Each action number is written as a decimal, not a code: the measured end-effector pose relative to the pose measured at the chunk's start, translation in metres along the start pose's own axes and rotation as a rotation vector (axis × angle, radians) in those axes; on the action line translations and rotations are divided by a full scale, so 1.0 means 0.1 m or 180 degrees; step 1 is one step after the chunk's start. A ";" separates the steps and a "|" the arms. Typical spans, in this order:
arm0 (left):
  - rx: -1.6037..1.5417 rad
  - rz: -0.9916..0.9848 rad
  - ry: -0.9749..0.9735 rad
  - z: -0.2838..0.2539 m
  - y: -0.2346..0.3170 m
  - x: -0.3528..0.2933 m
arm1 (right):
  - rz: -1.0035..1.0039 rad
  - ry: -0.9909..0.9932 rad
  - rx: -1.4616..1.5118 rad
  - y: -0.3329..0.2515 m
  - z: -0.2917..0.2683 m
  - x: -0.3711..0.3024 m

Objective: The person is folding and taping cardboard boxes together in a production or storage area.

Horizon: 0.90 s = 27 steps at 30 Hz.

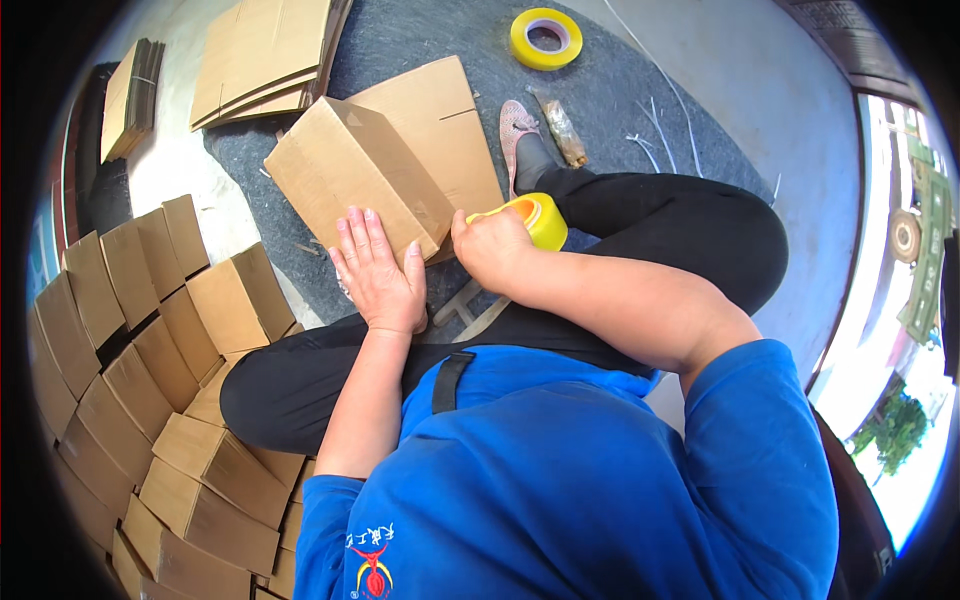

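Observation:
A brown cardboard box (335,180) stands tilted in front of me, over a flat piece of cardboard (430,125). My left hand (378,275) lies flat against the box's near face, fingers stretched out. A roll of yellow packing tape (549,226) is in my right hand (492,248), whose fingers are curled closed beside the box's near right corner. That hand covers part of the roll, and I cannot tell whether tape runs from it onto the box.
Many closed boxes (160,360) are stacked to my left. Flat cardboard sheets (255,55) and a tied bundle (130,100) lie at the far left. Another yellow tape roll (546,39), a small clear bag (560,130) and white straps (655,135) rest on the grey mat (400,35).

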<state>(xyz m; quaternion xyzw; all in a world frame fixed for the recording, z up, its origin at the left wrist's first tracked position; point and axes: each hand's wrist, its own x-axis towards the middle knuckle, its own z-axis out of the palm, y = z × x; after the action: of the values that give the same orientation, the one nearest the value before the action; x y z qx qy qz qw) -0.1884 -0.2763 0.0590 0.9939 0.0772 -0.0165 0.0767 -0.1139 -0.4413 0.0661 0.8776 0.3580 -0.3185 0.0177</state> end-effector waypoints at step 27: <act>0.0045 -0.0004 0.0067 0.06 0.04 0.02 | -0.0292 0.1269 0.0245 0.04 0.12 -0.02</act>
<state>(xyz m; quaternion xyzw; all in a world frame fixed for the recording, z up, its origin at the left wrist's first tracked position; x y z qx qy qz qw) -0.1856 -0.2811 0.0538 0.9945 0.0785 -0.0067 0.0688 -0.1191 -0.4480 0.0569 0.9060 0.3816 -0.1525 -0.1015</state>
